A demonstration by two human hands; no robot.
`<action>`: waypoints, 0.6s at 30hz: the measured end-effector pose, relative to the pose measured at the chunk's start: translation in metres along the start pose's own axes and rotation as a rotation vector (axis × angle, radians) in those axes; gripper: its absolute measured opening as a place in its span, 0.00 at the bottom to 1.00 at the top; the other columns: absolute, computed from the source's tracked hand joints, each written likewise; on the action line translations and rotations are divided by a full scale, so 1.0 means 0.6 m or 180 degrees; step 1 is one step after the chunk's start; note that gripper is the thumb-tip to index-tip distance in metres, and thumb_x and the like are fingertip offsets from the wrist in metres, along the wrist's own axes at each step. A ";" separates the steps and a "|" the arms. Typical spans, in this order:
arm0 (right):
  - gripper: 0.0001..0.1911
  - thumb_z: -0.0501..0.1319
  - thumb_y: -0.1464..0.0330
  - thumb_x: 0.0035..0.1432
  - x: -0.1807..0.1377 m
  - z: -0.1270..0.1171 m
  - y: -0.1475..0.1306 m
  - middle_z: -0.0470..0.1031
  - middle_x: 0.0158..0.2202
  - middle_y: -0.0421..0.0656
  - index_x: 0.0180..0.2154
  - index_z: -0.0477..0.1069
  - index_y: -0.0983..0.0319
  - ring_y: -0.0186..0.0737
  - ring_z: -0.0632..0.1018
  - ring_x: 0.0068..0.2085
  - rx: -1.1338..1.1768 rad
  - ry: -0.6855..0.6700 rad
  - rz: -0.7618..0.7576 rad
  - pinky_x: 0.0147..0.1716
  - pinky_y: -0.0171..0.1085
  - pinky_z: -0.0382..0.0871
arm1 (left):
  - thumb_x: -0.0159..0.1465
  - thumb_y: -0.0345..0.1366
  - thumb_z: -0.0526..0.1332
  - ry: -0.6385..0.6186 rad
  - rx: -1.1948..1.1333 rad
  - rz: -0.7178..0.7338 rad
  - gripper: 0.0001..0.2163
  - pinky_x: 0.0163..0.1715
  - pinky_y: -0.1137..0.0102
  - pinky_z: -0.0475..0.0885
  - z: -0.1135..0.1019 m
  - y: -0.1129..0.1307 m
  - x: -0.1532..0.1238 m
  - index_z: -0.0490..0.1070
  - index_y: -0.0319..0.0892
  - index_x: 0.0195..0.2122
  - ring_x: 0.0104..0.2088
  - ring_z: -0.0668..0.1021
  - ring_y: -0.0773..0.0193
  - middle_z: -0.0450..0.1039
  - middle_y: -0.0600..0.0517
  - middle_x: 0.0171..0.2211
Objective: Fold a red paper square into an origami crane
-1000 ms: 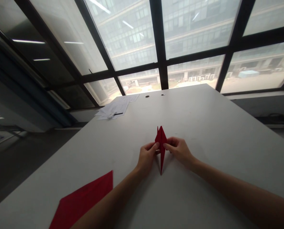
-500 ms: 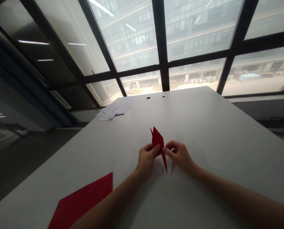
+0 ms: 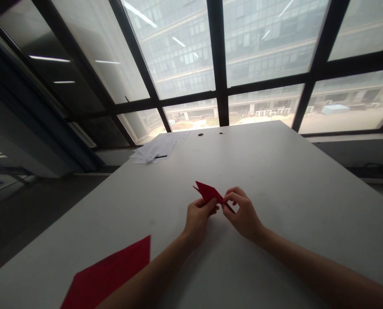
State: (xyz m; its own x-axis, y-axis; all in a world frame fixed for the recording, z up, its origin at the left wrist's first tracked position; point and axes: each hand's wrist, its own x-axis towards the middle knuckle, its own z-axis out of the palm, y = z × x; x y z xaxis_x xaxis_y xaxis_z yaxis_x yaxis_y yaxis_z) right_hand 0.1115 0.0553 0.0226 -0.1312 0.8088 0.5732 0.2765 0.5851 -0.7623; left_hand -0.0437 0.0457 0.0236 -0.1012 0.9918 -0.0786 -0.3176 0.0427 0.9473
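Observation:
A piece of folded red paper (image 3: pixel 208 191) is held just above the table, two pointed tips sticking out to its upper left. My left hand (image 3: pixel 198 216) pinches its lower edge, thumb on the near face. On the other side my right hand (image 3: pixel 241 211) grips the narrow pointed end between thumb and fingers, and part of that end shows inside the curl of the fingers. Both hands are close together, nearly touching. A flat sheet of red paper (image 3: pixel 114 268) lies on the table at lower left, partly covered by my left forearm.
The white table (image 3: pixel 294 189) stretches away to the windows. White papers (image 3: pixel 162 146) are spread at its far left, with a dark pen (image 3: pixel 161 156) and a crumpled white bit (image 3: pixel 150 159) on them. Two round holes, one of them a cable hole (image 3: pixel 200 134), sit near the far edge.
The folded paper has turned, its two tips swinging left and down. My right fingers have closed around the narrow end, which pointed down toward me before.

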 end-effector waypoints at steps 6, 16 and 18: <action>0.07 0.64 0.75 0.56 0.006 -0.011 0.002 0.75 0.40 0.45 0.38 0.74 0.58 0.45 0.73 0.43 -0.0500 -0.0314 -0.0542 0.44 0.43 0.69 | 0.50 0.39 0.75 0.0053 -0.0146 -0.0118 0.14 0.32 0.73 0.70 0.000 0.002 0.000 0.80 0.35 0.34 0.28 0.75 0.69 0.78 0.46 0.33; 0.06 0.61 0.73 0.63 0.013 -0.017 0.017 0.79 0.32 0.42 0.34 0.75 0.59 0.41 0.74 0.36 -0.1190 -0.0631 -0.0686 0.42 0.41 0.63 | 0.51 0.41 0.74 0.0144 0.0124 0.0000 0.19 0.32 0.72 0.70 0.000 -0.005 0.001 0.77 0.36 0.40 0.28 0.76 0.67 0.77 0.46 0.33; 0.06 0.60 0.72 0.64 0.017 -0.024 0.016 0.79 0.32 0.42 0.35 0.75 0.59 0.41 0.74 0.37 -0.1308 -0.0734 -0.0795 0.42 0.41 0.63 | 0.51 0.42 0.74 0.0085 0.0200 -0.0001 0.19 0.31 0.73 0.69 -0.001 -0.005 0.001 0.77 0.36 0.40 0.28 0.76 0.67 0.77 0.46 0.34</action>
State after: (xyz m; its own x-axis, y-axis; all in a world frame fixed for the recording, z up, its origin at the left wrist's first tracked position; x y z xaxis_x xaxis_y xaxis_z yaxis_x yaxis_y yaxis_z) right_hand 0.1264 0.0686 0.0252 -0.4338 0.6666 0.6062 0.5541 0.7279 -0.4040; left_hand -0.0433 0.0463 0.0207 -0.1265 0.9882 -0.0863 -0.2578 0.0513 0.9648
